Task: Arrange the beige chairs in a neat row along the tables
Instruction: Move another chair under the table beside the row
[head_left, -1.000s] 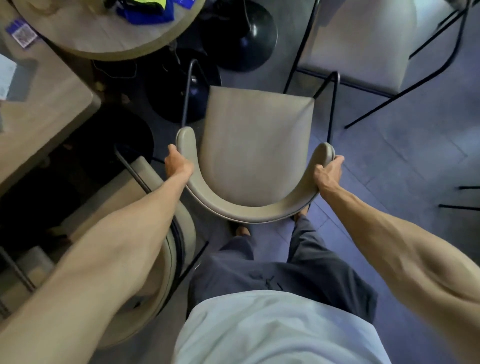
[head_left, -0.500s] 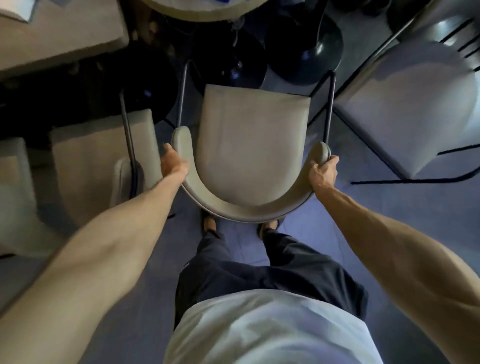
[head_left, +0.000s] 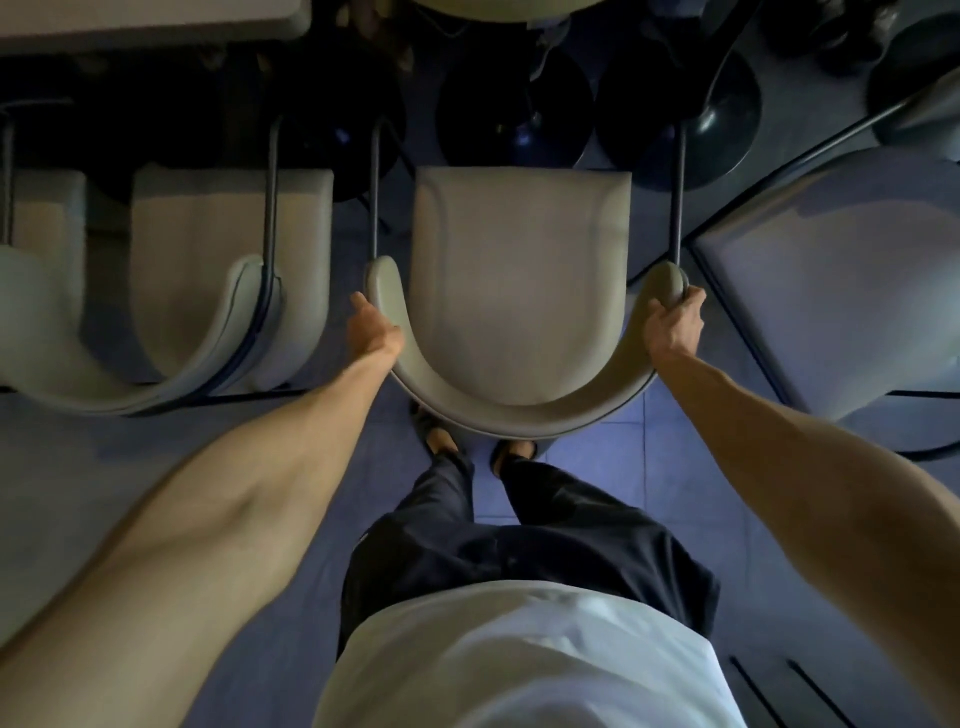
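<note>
A beige chair (head_left: 519, 280) with a curved backrest and thin black metal legs stands right in front of me, seat facing away. My left hand (head_left: 371, 327) grips the left end of its backrest and my right hand (head_left: 672, 325) grips the right end. A second beige chair (head_left: 218, 270) stands just to its left, facing the same way, and part of a third (head_left: 36, 291) shows at the left edge. A table edge (head_left: 156, 21) runs along the top left, and a round table's rim (head_left: 498, 4) shows at top centre.
Another pale chair (head_left: 841, 291) stands turned at an angle on the right, close to the held chair's right leg. Dark round table bases (head_left: 519, 114) sit on the floor beyond the seats. My feet are under the backrest on blue-grey floor tiles (head_left: 156, 467).
The held chair and I have moved back and to the right of the tables. The chair on the left now stands fully beside it, and the tabletops have slid to the top edge.
</note>
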